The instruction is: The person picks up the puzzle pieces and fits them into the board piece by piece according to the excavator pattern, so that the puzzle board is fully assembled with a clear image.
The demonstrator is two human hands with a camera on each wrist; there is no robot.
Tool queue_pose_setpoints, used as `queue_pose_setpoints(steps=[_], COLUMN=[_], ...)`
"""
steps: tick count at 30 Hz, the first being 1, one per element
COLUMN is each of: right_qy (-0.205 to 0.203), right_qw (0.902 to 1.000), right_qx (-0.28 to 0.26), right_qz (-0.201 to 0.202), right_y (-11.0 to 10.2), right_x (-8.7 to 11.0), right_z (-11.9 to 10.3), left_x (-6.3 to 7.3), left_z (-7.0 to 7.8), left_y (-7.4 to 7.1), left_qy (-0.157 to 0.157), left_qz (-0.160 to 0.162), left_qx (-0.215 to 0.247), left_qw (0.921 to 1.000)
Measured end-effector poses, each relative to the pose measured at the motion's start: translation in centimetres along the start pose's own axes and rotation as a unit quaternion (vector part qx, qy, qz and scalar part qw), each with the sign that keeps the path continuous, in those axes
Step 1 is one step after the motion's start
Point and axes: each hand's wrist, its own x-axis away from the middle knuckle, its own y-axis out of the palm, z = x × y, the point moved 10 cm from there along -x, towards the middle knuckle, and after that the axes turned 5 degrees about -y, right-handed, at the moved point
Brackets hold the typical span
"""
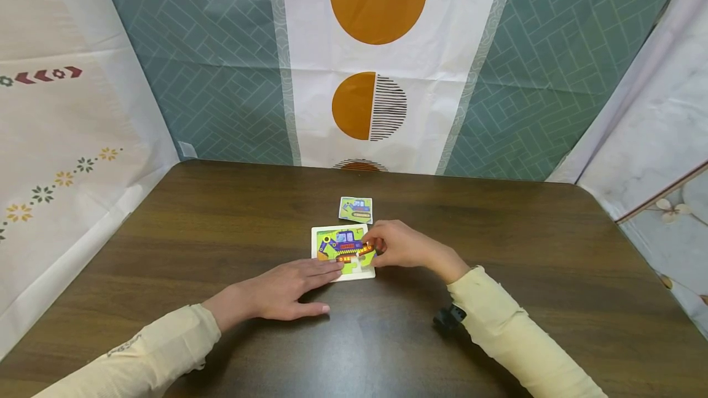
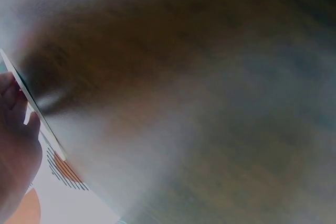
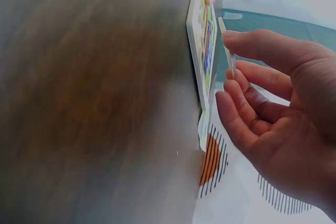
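Observation:
A small jigsaw puzzle (image 1: 341,242) with a purple and orange digger on green lies in a white-rimmed tray (image 1: 314,239) on the table. A pale gap shows in its lower right part. My right hand (image 1: 407,245) is over the tray's right side and pinches a puzzle piece (image 3: 229,56) between thumb and fingers. In the right wrist view that thin piece is tilted and raised off the tray. My left hand (image 1: 283,291) has its fingers straight, with the fingertips on the tray's lower left edge. The left wrist view shows part of this hand at its left border.
Just behind the tray lies a small square card (image 1: 356,209) with a similar digger picture. The dark wooden table (image 1: 238,214) ends at patterned cloth hangings (image 1: 376,60) at the back and sides. A black device (image 1: 448,318) sits at my right wrist.

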Motion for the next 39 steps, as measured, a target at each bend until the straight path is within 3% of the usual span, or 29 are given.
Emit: queue_pose_setpoints(steps=[10,27,33,39], right_qy=[0.003,-0.017,0.001,-0.007], right_qw=[0.9999,0.9973,0.9982,0.9989], right_qx=[0.012,0.067,0.053,0.037], right_qz=[-0.008,-0.022,-0.028,-0.028], right_y=[0.9,1.7,1.9,1.9], right_x=[-0.8,-1.3,-1.3,-1.3], right_z=[-0.5,-1.5,-1.1,-1.0], left_x=[-0.1,-0.3,-1.2,-2.6], left_z=[0.3,0.3,0.5,1.6], left_y=[-0.3,-0.3,-0.8,-1.0], left_qy=[0.018,0.016,0.002,0.037], left_qz=[0.019,0.020,0.015,0.018], left_qx=[-0.009,-0.010,-0.021,-0.047], left_qw=[0.9996,0.9996,0.9997,0.9980])
